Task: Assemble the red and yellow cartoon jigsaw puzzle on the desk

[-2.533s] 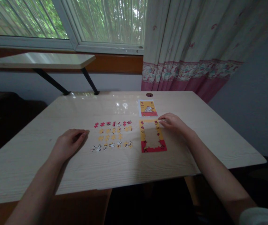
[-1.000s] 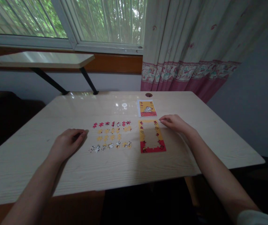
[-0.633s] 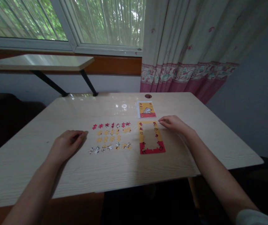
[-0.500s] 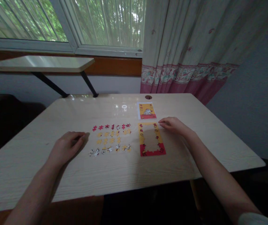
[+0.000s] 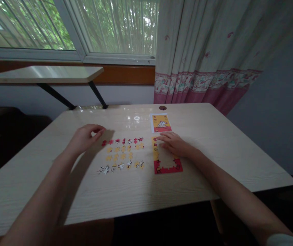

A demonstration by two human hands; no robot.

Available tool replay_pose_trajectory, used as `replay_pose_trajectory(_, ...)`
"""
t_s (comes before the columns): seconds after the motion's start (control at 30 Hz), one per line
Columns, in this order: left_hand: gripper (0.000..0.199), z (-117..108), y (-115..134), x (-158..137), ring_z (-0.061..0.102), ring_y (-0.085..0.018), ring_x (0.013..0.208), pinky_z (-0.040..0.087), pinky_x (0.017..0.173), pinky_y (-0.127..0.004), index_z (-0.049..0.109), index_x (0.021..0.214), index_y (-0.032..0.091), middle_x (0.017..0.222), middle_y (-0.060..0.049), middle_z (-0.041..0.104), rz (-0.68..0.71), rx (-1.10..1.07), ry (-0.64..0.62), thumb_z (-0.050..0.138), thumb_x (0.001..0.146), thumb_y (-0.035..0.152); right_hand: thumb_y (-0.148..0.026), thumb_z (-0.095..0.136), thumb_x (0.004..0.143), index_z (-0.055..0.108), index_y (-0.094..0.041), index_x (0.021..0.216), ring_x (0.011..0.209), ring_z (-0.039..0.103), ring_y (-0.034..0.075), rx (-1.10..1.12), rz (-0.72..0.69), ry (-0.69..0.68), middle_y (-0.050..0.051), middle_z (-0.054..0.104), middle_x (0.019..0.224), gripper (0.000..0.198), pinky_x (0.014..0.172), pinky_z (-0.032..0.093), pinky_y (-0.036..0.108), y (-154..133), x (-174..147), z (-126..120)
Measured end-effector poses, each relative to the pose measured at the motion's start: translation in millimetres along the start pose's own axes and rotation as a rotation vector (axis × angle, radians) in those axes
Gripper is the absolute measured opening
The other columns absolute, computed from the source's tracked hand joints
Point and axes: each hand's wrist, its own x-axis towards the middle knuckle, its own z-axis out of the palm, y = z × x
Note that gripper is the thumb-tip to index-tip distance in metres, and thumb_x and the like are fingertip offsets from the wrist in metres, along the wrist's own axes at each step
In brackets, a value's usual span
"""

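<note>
Working at a pale table (image 5: pixel 128 196) by a window (image 5: pixel 118 27), I am holding my left hand (image 5: pixel 86 136) above the surface, just beyond the left end of the loose puzzle pieces (image 5: pixel 121 166). Its thumb and forefinger are curling close together; whether they are gripping a piece, I am not able to tell. The pieces are lying in rows: mostly red farthest from me, yellow in the middle, white and yellow nearest. To their right, a red-and-yellow puzzle frame (image 5: pixel 168 170) is lying flat, its center showing bare wood. My right hand (image 5: pixel 175 144) is reaching across its upper part, fingers extended and parted, covering the right side. A picture card (image 5: pixel 161 123) showing a white animal is lying just beyond the frame.
</note>
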Motion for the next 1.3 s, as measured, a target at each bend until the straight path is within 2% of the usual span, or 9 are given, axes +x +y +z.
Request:
replay_pose_trajectory(0.2, 0.042, 11, 0, -17, 0.062, -0.022, 0.076, 0.048, 0.068, -0.033, 0.068, 0.094, 0.012, 0.090, -0.012, 0.069, -0.108, -0.062, 0.004, 0.042, 0.079, 0.042, -0.037, 0.035, 0.096, 0.052, -0.029, 0.130, 0.123, 0.043, 0.025, -0.017, -0.007, 0.021, 0.009, 0.050, 0.134, 0.039, 0.104, 0.032, 0.046, 1, -1, 5)
replay_pose_trajectory(0.47, 0.039, 13, -13, -23, 0.061, -0.021, 0.072, 0.047, 0.066, -0.032, 0.068, 0.091, 0.016, 0.085, -0.010, 0.070, -0.045, -0.069, -0.052, 0.043, 0.082, 0.046, -0.037, 0.035, 0.095, 0.052, -0.029, 0.129, 0.121, 0.044, 0.025, 0.008, -0.013, 0.014, 0.010, 0.050, 0.133, 0.039, 0.103, 0.033, 0.046, 5, -1, 7)
replay_pose_trajectory(0.63, 0.032, 16, 10, -22, 0.060, -0.021, 0.083, 0.047, 0.075, -0.035, 0.068, 0.092, 0.020, 0.089, -0.009, 0.069, 0.131, -0.116, -0.089, 0.048, 0.082, 0.042, -0.038, 0.033, 0.096, 0.052, -0.027, 0.129, 0.123, 0.042, 0.026, 0.051, -0.010, 0.031, 0.011, 0.048, 0.135, 0.040, 0.102, 0.033, 0.047, 7, -3, 6)
replay_pose_trajectory(0.77, 0.028, 14, 26, -23, 0.059, -0.020, 0.079, 0.047, 0.075, -0.035, 0.068, 0.088, 0.021, 0.083, -0.007, 0.067, 0.208, -0.146, -0.144, 0.048, 0.082, 0.040, -0.039, 0.032, 0.096, 0.055, -0.026, 0.125, 0.121, 0.042, 0.026, 0.103, 0.005, 0.079, 0.010, 0.049, 0.133, 0.040, 0.101, 0.034, 0.047, 15, -7, 2)
replay_pose_trajectory(1.0, 0.025, 15, 14, -23, 0.059, -0.019, 0.079, 0.046, 0.074, -0.035, 0.068, 0.082, 0.022, 0.082, -0.007, 0.067, 0.231, -0.115, -0.188, 0.051, 0.082, 0.040, -0.041, 0.031, 0.095, 0.059, -0.020, 0.118, 0.117, 0.045, 0.025, 0.128, 0.010, 0.158, 0.013, 0.054, 0.124, 0.042, 0.100, 0.035, 0.047, 29, -13, -2)
replay_pose_trajectory(1.17, 0.024, 14, 16, -22, 0.058, -0.019, 0.078, 0.045, 0.075, -0.035, 0.068, 0.079, 0.023, 0.081, -0.006, 0.067, 0.281, -0.118, -0.225, 0.050, 0.082, 0.038, -0.040, 0.032, 0.095, 0.060, -0.019, 0.117, 0.116, 0.047, 0.025, 0.122, 0.028, 0.157, 0.013, 0.056, 0.122, 0.041, 0.100, 0.036, 0.045, 31, -13, 0)
replay_pose_trajectory(1.3, 0.025, 11, 19, -22, 0.058, -0.020, 0.080, 0.045, 0.078, -0.036, 0.067, 0.079, 0.022, 0.082, -0.007, 0.067, 0.262, -0.114, -0.191, 0.050, 0.082, 0.041, -0.041, 0.032, 0.095, 0.059, -0.018, 0.118, 0.116, 0.048, 0.024, 0.123, 0.043, 0.130, 0.013, 0.057, 0.123, 0.042, 0.099, 0.037, 0.044, 29, -13, 2)
